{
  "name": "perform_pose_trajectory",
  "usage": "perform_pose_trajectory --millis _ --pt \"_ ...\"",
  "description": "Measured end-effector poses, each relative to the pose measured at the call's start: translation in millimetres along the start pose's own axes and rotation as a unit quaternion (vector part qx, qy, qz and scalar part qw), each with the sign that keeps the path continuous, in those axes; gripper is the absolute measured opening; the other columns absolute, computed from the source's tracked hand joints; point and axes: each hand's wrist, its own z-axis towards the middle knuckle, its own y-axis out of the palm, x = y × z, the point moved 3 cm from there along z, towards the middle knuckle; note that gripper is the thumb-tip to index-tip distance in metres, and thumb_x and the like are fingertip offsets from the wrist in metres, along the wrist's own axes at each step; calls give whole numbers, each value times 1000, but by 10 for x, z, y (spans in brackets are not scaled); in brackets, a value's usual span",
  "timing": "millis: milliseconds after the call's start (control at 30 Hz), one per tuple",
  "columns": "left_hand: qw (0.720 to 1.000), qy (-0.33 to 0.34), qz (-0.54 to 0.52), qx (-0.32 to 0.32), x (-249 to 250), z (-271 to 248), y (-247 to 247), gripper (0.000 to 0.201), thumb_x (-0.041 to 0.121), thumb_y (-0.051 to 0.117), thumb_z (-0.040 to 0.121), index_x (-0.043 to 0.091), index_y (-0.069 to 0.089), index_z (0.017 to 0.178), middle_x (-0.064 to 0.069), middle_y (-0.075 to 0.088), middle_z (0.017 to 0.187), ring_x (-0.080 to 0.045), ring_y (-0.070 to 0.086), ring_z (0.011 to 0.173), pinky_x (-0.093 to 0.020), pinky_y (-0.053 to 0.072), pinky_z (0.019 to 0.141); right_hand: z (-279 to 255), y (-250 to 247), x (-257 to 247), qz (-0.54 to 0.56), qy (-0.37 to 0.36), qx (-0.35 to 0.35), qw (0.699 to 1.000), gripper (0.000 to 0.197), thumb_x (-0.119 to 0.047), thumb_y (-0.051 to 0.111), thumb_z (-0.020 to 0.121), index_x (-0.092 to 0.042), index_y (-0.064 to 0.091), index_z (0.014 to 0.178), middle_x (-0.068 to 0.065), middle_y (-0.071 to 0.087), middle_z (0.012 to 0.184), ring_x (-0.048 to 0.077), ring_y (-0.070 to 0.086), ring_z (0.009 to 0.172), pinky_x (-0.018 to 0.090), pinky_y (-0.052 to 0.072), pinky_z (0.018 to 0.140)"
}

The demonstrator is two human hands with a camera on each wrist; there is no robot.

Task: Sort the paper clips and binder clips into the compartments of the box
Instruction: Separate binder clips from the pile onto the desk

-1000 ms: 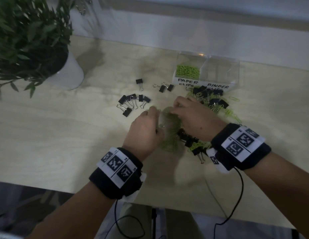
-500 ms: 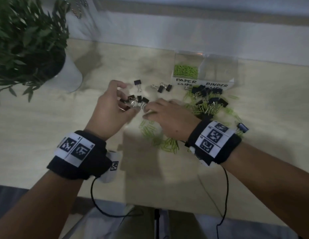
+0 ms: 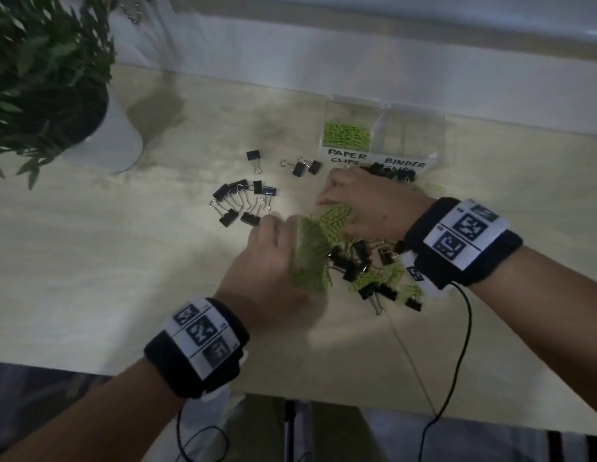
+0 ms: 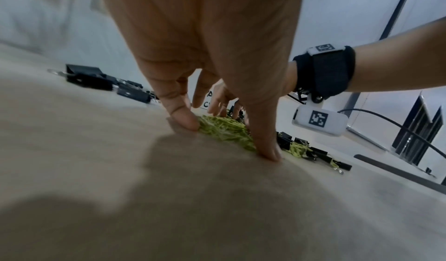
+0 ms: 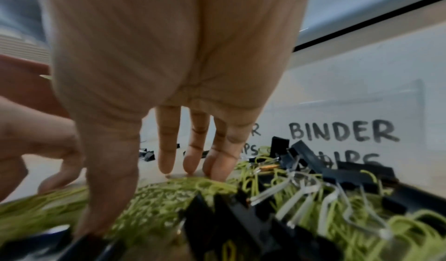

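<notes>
A heap of green paper clips [image 3: 327, 228] lies on the table, hemmed in by both hands. My left hand [image 3: 277, 241] stands on its near left side; thumb and fingertips [image 4: 267, 148] press the table around the paper clips [image 4: 224, 129]. My right hand [image 3: 357, 198] reaches over the far side, its straight fingers [image 5: 193, 162] touching the table behind the heap [image 5: 169, 194]. Neither hand grips anything. Black binder clips [image 3: 353, 258] mix with green clips under the right wrist. The clear box [image 3: 433, 155] holds paper clips [image 3: 347, 136] in its left compartment; the right one looks bare.
A separate group of binder clips [image 3: 243, 205] lies left of the hands, with three more [image 3: 300, 166] nearer the box. A potted plant in a white pot [image 3: 107, 138] stands at the far left. Cables hang off the table's near edge [image 3: 323, 395].
My left hand has left the binder clip group and come back right to the green heap. The right hand has shifted right, toward the box, onto the heap's far side.
</notes>
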Motion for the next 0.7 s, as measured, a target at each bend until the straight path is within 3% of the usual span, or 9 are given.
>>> perform_pose_trajectory --millis 67,167,233,367,500,600,700 --pt "999 -20 -33 4 80 96 -17 85 46 66 57 17 35 130 -5 39 108 -20 41 98 -31 46 74 7 54 -44 -13 -4 -14 1000 62 -32 77 70 -22 50 126 -5 44 115 15 38 108 33 43 92" --pt "999 -30 -45 1 50 259 11 71 38 74 63 20 44 126 -4 42 105 -23 47 96 -34 48 76 -33 88 -65 0 -8 -2 1000 58 -27 78 70 -22 53 122 -3 45 111 15 41 103 33 44 90" --pt "999 -14 -32 -1 29 343 27 63 30 76 68 16 51 123 -8 49 104 -26 52 93 -35 49 75 -52 97 -68 14 -11 9 1000 49 -22 77 72 -22 56 116 -2 46 104 16 45 95 34 46 85" --pt "1000 9 -14 11 68 475 -21 32 21 68 73 7 64 102 -11 55 92 -30 57 78 -37 49 65 -48 103 -70 -10 3 5 1000 19 -14 63 82 -13 61 100 -1 45 92 19 50 85 35 48 75" --pt "1000 26 -1 4 104 585 -73 22 16 65 73 4 66 92 -13 58 88 -34 58 72 -39 48 61 -42 119 -16 -7 18 28 999 13 -12 58 83 -8 64 93 4 53 90 20 51 80 39 48 75" --pt "999 28 20 7 93 642 -97 18 14 62 75 7 67 91 -12 61 87 -34 60 77 -35 45 62 -112 106 74 75 28 92 992 9 -10 64 80 -11 70 85 -1 59 80 13 53 71 37 50 73" --pt "1000 10 6 9 40 670 -147 15 17 64 76 13 70 89 -8 65 84 -27 61 79 -30 43 65 -254 -2 147 232 63 169 956 10 -8 73 75 -16 75 80 -3 69 77 10 61 67 31 53 70"
